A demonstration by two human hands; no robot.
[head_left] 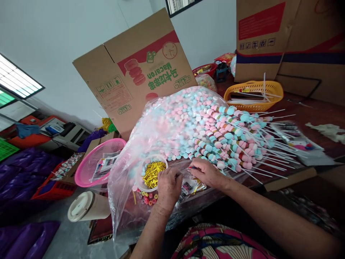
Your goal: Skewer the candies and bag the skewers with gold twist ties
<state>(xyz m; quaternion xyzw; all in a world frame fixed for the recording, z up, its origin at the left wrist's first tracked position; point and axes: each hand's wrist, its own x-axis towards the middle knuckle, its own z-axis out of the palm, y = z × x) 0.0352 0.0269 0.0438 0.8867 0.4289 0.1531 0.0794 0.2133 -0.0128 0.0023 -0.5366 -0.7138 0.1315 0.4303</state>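
My left hand (169, 187) is at the right edge of a white bowl (139, 180) filled with short gold twist ties (153, 174); its fingers are curled, and whatever they hold is hidden. Just to the right, my right hand (208, 173) pinches something small with a red and dark tip, too small to name. Below the hands lie small printed plastic packets (186, 187) and gold strips. Ring-shaped candies (149, 197) sit beside the bowl. Behind spreads a heap of pink, blue and white candies (172, 122) on clear plastic. Loaded candy skewers (231, 136) lie stacked to the right, their white sticks outward.
A pink basket (81, 169) with printed bags stands left, above a lidded paper cup (88, 207). A yellow basket (253, 104) holding white sticks is at the back right. Large cardboard boxes (107, 90) rise behind. Clear plastic sheeting (118, 194) hangs over the table's left edge.
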